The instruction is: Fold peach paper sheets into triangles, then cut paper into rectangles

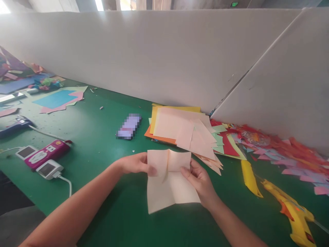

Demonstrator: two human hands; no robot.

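Observation:
A cream sheet of paper (164, 192) with crossing fold creases is held up over the green table, partly unfolded. My left hand (138, 164) pinches its left edge, thumb on the front face. On the right edge, my right hand (200, 178) grips it the same way, with the thumb near the middle crease. Just beyond the sheet lies a stack of coloured paper (177, 123), pale pink on top with yellow and orange beneath. Cut pale pink pieces (203, 137) spill from its right side.
A yellow hot glue gun (290, 209) and a yellow utility knife (250, 178) lie at right, near paper scraps (282, 147). At left sits a magenta power strip (48, 154) with plugged chargers. A phone (129, 126) lies mid-table. A white partition (128, 55) stands behind.

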